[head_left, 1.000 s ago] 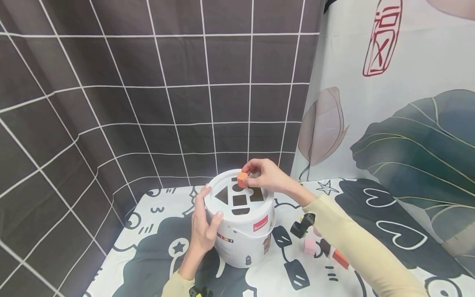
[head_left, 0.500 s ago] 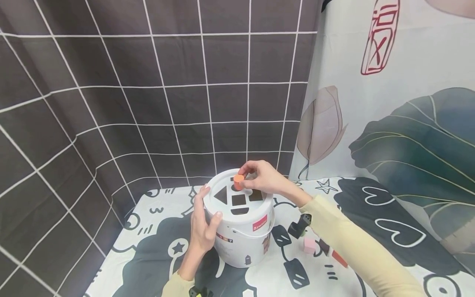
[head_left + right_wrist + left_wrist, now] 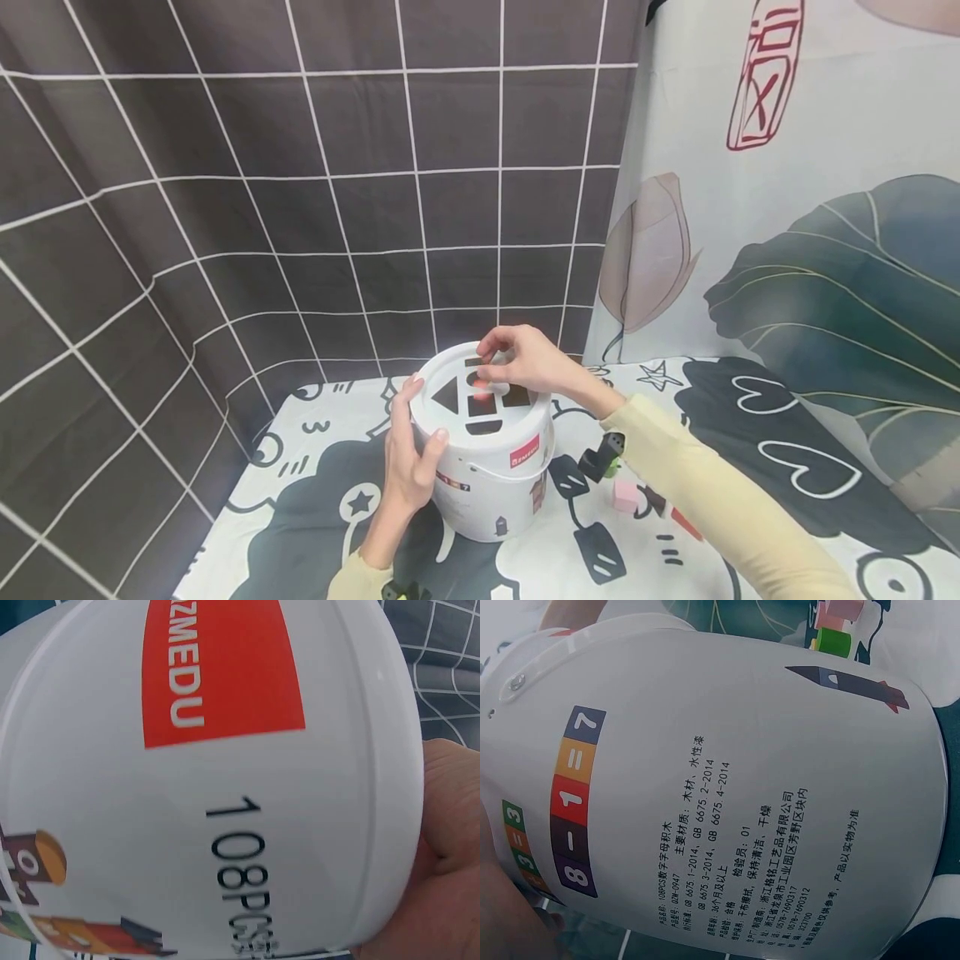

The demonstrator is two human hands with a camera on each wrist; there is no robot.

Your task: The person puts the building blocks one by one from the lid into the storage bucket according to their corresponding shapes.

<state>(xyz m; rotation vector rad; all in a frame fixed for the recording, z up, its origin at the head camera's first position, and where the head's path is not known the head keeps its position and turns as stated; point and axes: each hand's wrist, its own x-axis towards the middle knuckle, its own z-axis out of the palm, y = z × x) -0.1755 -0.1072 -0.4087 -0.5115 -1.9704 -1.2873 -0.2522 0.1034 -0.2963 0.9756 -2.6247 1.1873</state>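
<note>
A white bucket (image 3: pixel 480 492) stands on the patterned cloth, its lid (image 3: pixel 431 425) cut with several shaped holes. My left hand (image 3: pixel 411 450) holds the bucket's left side near the rim, thumb at the front and fingers farther back. Over the round hole, my right hand (image 3: pixel 525 358) has its thumb and fingers bent, and no block shows between them. A blurred orange block (image 3: pixel 482 390) is just below the thumb, by the square hole, apparently inside the bucket. In the right wrist view, the bucket's wall (image 3: pixel 322 825) hides most of the right hand.
Right of the bucket lie a pink block (image 3: pixel 625 496), a red-orange block (image 3: pixel 686 523) and a dark block (image 3: pixel 654 498), partly near the right sleeve (image 3: pixel 720 492). A green block (image 3: pixel 832 643) shows beyond the bucket in the left wrist view. A dark gridded curtain (image 3: pixel 360 208) hangs behind.
The right hand has moved slightly left to the round hole. The orange block has left its fingers and dropped through the lid. The left hand has stayed on the bucket.
</note>
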